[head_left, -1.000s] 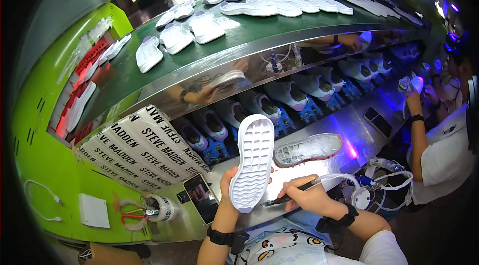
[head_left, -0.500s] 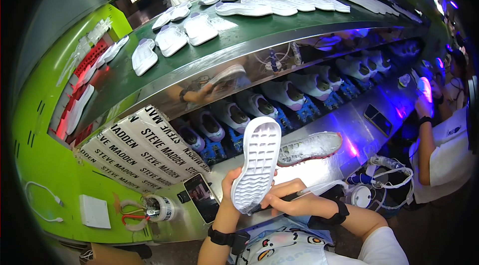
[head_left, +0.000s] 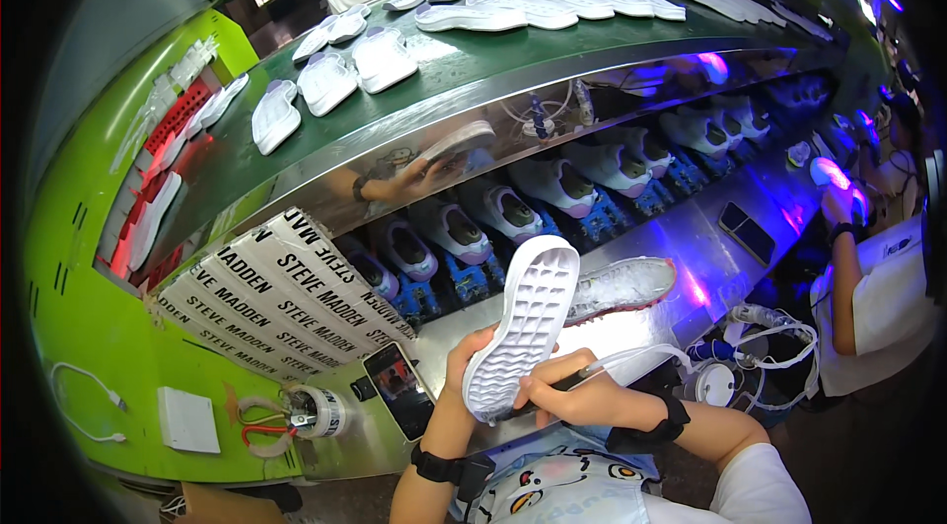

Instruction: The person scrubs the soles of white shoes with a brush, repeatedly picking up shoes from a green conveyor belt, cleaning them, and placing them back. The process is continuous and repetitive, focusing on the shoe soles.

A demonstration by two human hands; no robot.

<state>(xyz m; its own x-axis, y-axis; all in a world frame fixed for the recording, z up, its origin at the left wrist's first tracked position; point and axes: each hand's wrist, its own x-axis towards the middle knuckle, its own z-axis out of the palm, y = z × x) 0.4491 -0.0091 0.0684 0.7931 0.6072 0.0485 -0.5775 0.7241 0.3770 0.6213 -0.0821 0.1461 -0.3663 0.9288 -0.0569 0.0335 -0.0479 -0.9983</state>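
Observation:
My left hand [head_left: 466, 358] grips a white shoe sole [head_left: 528, 312] by its side. The sole is tilted, with its gridded and wavy face toward me. Between the closed fingers of my right hand [head_left: 584, 394] is a dark pen-shaped tool [head_left: 575, 381], fed by a white tube [head_left: 646, 351]. That hand is close against the lower right edge of the sole; the tool's tip is hidden. Just behind the sole, a grey shoe piece with a red edge [head_left: 631, 289] lies on the metal bench [head_left: 691, 327].
Several shoe uppers [head_left: 513, 213] line the shelf under a green belt [head_left: 326, 139] bearing white soles [head_left: 385, 60]. At left stand a taped box [head_left: 286, 297], a phone [head_left: 400, 391] and a tub with scissors [head_left: 321, 412]. Another phone [head_left: 747, 233] and a co-worker's arm [head_left: 843, 277] are right.
The sole has shifted right and tilted further that way. My right hand has turned slightly, showing more of the tool. Soles on the belt moved a little left. The co-worker's hand and lit piece shifted.

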